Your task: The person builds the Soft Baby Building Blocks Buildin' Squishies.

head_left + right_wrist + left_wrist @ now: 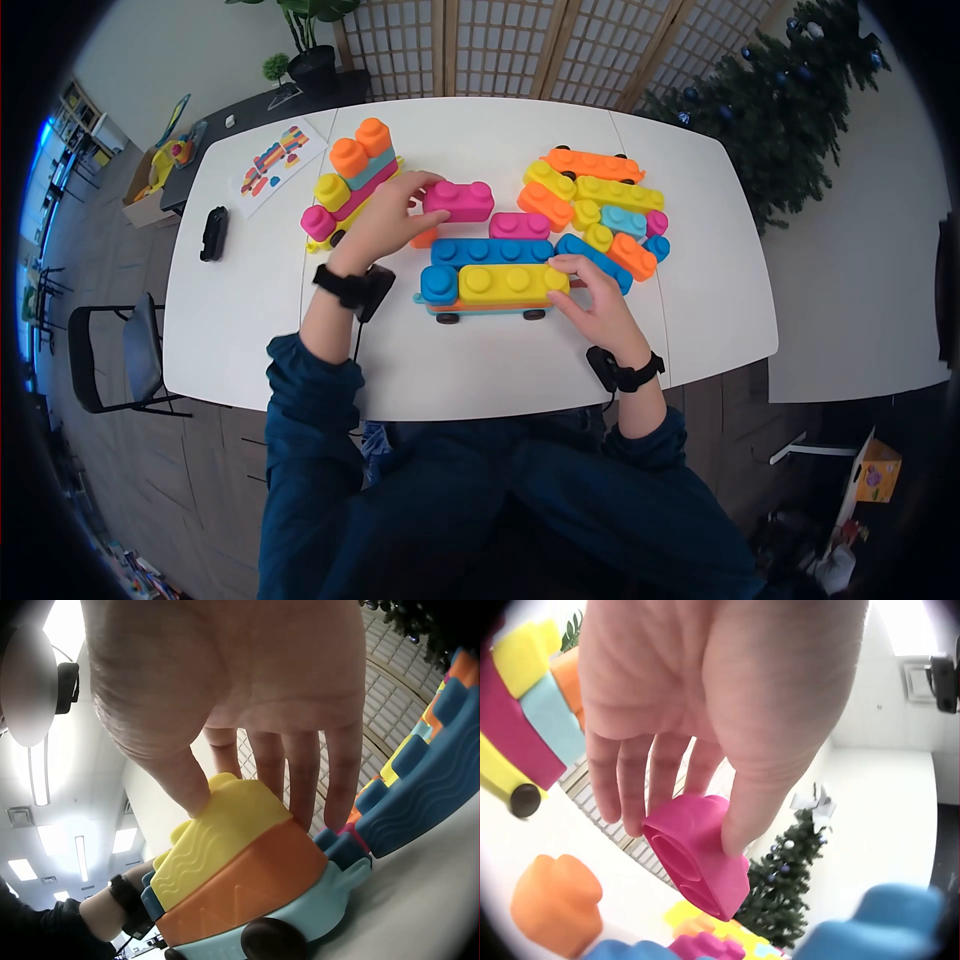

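Observation:
A pink building block (462, 202) is pinched between the thumb and fingers of my left hand (385, 215). It is tilted in the left wrist view, its hollow underside showing. My right hand (607, 318) grips the right end of a long yellow block (500, 284), thumb on the near side, fingers on the far side. That block tops an orange block (247, 881) on a light-blue wheeled base (319, 896). A small blue block (439, 284) sits at the left end of the same car. Just behind lies a long blue block (490, 252), with another pink block (520, 226) beyond it.
At the left stands a stacked car (350, 190) beside a printed picture sheet (275, 165) and a black case (213, 234). Several loose blocks (620, 192) and an orange wheeled base (595, 166) lie to the right. A small orange block (557, 904) is near my left hand.

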Tool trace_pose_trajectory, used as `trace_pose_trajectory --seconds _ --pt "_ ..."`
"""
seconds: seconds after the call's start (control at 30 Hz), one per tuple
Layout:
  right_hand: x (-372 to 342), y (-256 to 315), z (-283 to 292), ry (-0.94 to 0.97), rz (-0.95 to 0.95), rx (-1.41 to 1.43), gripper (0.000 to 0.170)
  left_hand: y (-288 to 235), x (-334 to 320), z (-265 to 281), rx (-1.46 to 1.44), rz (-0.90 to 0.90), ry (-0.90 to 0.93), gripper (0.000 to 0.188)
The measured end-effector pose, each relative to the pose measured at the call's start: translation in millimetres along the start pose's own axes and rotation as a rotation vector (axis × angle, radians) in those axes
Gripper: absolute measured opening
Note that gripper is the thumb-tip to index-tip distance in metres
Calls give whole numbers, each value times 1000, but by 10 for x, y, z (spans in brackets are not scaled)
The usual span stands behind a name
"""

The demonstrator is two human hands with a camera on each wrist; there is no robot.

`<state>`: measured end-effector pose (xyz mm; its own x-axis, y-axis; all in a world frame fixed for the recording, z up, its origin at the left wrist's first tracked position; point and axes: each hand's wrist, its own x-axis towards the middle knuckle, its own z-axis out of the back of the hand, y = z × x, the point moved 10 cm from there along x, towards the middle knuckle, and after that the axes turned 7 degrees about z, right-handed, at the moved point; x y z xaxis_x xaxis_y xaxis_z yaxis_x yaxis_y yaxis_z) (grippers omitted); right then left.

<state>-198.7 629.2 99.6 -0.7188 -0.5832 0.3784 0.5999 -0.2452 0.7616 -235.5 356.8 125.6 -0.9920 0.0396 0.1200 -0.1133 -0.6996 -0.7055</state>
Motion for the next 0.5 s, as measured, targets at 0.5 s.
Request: trace_pose_trajectory --seconds 0.5 --pt "-7 -20 -4 -7 -8 15 37 -368 -1020 14 -295 -65 -36 43"
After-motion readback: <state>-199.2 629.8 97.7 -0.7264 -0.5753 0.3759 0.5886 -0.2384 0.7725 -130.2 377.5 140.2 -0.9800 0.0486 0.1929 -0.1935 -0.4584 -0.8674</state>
